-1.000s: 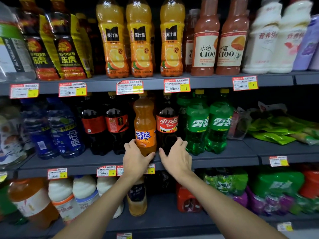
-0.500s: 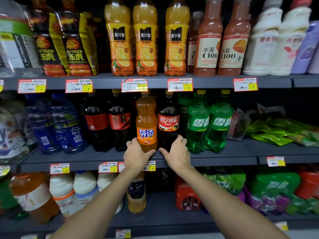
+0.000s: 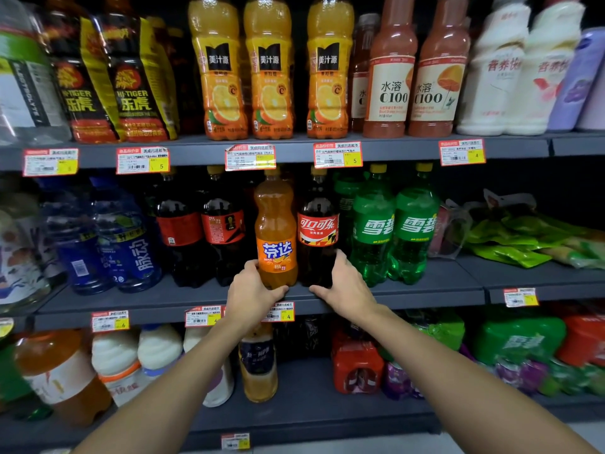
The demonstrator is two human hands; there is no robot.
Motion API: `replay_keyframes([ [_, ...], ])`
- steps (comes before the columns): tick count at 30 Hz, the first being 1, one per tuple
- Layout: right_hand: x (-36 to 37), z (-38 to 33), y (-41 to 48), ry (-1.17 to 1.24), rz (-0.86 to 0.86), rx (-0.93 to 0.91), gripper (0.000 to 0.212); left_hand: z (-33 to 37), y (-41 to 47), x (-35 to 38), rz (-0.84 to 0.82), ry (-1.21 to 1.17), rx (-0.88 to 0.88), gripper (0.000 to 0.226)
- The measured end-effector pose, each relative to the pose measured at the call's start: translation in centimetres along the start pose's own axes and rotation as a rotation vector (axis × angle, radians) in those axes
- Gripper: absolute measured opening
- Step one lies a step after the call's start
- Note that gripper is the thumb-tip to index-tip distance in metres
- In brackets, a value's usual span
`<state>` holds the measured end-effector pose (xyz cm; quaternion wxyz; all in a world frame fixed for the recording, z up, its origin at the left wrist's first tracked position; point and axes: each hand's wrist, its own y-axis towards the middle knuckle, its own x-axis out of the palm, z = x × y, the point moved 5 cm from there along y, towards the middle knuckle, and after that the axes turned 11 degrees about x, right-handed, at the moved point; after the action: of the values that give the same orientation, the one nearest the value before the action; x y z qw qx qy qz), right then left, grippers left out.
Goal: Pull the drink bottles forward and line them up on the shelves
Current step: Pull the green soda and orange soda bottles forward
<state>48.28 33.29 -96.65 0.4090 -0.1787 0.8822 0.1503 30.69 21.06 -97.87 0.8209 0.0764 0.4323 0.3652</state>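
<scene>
On the middle shelf [image 3: 425,294] an orange soda bottle [image 3: 276,224] and a cola bottle [image 3: 317,224] stand side by side, near the front edge. My left hand [image 3: 252,296] grips the orange bottle's base, fingers on its left side and thumb in front. My right hand [image 3: 343,290] holds the cola bottle's base, fingers round its right side and thumb low in front. Two green lemon-lime soda bottles [image 3: 393,231] stand to the right, with two more cola bottles [image 3: 199,227] and blue drink bottles [image 3: 124,244] to the left, set slightly further back.
The top shelf [image 3: 409,147] carries orange juice, pink C100 and white milk-drink bottles. Green snack packets [image 3: 523,240] lie on the middle shelf's right end. The bottom shelf [image 3: 311,411] holds milk drinks, a tea bottle and multipacks. Price tags line the shelf edges.
Both hands stay at the bases of the orange and cola bottles. My right fingers have slid further round the cola's right side. The view has shifted slightly.
</scene>
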Motion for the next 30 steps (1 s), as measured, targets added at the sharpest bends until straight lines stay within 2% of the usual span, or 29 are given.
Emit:
replay_keyframes([
  [6,-0.8,0.3,0.5,-0.004,-0.071,-0.027,0.1,-0.4,0.7,-0.2,-0.118,-0.018,0.048,0.104],
  [10,-0.6,0.4,0.3,-0.042,-0.064,-0.026,0.105,-0.1,1.1,-0.4,-0.179,-0.022,0.111,0.095],
  [18,-0.4,0.4,-0.6,0.004,0.007,-0.027,0.1,-0.1,0.6,-0.2,-0.126,-0.016,0.125,0.083],
  [30,-1.0,0.5,0.0,-0.095,-0.021,-0.018,0.108,-0.2,1.1,-0.2,-0.168,-0.026,0.14,0.088],
])
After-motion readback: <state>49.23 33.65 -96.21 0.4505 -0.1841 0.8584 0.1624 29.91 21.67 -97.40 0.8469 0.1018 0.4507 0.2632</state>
